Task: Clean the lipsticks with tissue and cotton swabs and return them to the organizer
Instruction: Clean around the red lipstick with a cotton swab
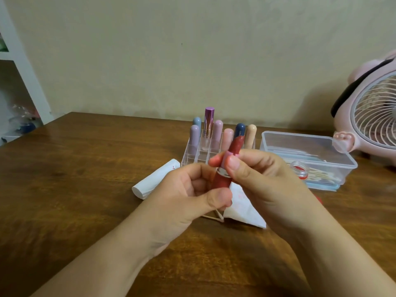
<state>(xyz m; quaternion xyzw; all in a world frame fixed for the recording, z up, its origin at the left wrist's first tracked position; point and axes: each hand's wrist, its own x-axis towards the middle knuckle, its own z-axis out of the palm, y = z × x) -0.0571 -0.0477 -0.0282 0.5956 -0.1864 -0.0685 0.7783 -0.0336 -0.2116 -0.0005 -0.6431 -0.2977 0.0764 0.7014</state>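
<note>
Wooden surface (75, 179), organizer (194, 156) behind.
My left hand (182, 194) and right hand (261, 179) both grip the opened red lipstick (227, 166).

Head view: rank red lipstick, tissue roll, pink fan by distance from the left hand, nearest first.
From the left hand:
1. Red lipstick, gripped in it.
2. Tissue roll, on the table just behind the hand, left side.
3. Pink fan, far right.

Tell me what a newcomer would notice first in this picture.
First, the open red lipstick at the centre, gripped by the left hand and the right hand. Behind it stands the clear organizer with pastel lipsticks; a pink fan sits far right.
</note>
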